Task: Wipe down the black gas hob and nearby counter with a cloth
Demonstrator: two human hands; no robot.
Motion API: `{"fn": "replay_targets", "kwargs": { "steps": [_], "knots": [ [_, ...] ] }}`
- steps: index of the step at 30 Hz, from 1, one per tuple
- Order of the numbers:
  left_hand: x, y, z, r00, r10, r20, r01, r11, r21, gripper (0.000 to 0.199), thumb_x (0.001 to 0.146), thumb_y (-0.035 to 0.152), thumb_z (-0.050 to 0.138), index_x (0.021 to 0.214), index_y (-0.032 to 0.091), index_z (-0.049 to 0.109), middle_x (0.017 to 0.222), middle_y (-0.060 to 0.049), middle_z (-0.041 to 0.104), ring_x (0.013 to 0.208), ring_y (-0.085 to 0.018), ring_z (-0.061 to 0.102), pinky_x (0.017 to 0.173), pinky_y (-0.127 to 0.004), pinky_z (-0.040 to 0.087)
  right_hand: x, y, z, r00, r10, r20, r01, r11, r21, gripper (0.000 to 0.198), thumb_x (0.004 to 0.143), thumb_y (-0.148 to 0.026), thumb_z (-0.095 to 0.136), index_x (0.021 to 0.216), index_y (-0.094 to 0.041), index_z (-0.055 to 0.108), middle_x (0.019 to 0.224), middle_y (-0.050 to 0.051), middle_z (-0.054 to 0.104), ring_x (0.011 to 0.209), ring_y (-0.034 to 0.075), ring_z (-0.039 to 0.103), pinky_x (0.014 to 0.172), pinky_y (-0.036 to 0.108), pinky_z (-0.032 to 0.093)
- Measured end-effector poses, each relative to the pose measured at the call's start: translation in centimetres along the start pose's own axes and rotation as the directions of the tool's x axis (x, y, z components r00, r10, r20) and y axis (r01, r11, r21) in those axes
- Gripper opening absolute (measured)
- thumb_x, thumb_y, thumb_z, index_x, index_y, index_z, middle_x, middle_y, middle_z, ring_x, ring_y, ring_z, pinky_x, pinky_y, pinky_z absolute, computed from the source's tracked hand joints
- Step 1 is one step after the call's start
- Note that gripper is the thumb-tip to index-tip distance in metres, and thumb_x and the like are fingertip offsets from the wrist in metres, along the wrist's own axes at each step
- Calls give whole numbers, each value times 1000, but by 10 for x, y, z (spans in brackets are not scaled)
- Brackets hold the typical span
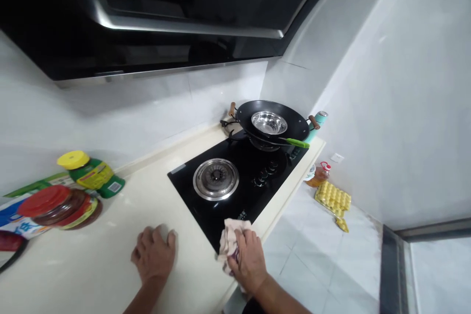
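Cloth (228,237): pale pinkish-white rag w/ a bit of darker print, crumpled, bunched up under the right hand (249,258). Right hand's fingers curl over it and press it down, so a closed grip holding the cloth. Cloth sits on the near corner of the black glass hob (239,176), at the counter's front edge.

Just beyond the grip, up the hob: steel burner ring (216,179), bare. Row of knobs (265,173) to the right of that, along the hob's front edge. Further out on the far burner: black wok (294,125) w/ wooden handles, a steel bowl (269,122) inside it, green-handled utensil (298,143) lying across its rim. Teal bottle (317,125) right behind the wok's right handle.

Left of the grip: left hand (154,254) flat on the cream counter (110,250), fingers loosely bent, holding nothing, palm down. Apart from the cloth, near it.

Further left, well away from both hands: red-lidded jars (59,206) lying on their sides, green bottle w/ yellow cap (91,172) behind them, blue-white packet (14,218) at the frame edge.

Above all: black range hood (165,10). Right of the grip, down on the floor tiles: oil bottle (321,173) and yellow egg tray (333,197) by the wall.
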State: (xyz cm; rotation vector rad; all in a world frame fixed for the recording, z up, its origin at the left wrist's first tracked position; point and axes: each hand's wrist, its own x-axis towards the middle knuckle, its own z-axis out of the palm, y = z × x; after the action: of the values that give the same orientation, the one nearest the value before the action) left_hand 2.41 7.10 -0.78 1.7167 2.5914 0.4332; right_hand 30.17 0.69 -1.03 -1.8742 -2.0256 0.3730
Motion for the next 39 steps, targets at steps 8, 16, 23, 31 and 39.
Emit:
{"fn": "replay_targets", "kwargs": {
  "steps": [8,16,23,31,39],
  "knots": [
    [-4,-1,2,998,24,-59,-22,999,35,57,101,46,32,133,8,61,153,-29,51,149,-40,40,115,-61,37,23,11,-20,973,164,160,-228,601,766,50,89,-53,63,133,-30,62,115,6,72,106,28,67,99,43,53],
    [-7,-1,5,993,35,-109,-30,998,50,55,101,43,35,133,7,62,152,-28,53,147,-40,42,115,-58,38,132,81,-58,976,187,114,-213,689,693,46,78,-56,66,107,-21,73,107,10,72,98,27,70,94,45,57],
    [-7,-3,8,993,29,-115,-27,999,24,54,101,43,37,132,7,62,152,-29,52,148,-41,41,116,-59,36,142,110,-76,973,165,-163,-69,877,475,41,90,-39,52,120,-19,71,130,17,64,125,32,59,112,54,46],
    [-8,-3,7,994,35,-106,-32,999,33,52,101,41,39,133,8,62,152,-29,53,148,-40,41,116,-59,35,142,60,-35,965,-158,208,181,979,-97,58,102,-53,52,156,-33,53,173,7,33,162,37,18,127,62,19],
    [-8,-2,6,996,5,-91,-7,1000,-17,52,100,42,39,133,9,62,154,-29,51,149,-39,39,117,-61,33,92,-13,14,996,-43,79,43,999,3,64,101,-55,53,159,-30,50,173,10,32,162,45,12,126,71,10]
  ]
}}
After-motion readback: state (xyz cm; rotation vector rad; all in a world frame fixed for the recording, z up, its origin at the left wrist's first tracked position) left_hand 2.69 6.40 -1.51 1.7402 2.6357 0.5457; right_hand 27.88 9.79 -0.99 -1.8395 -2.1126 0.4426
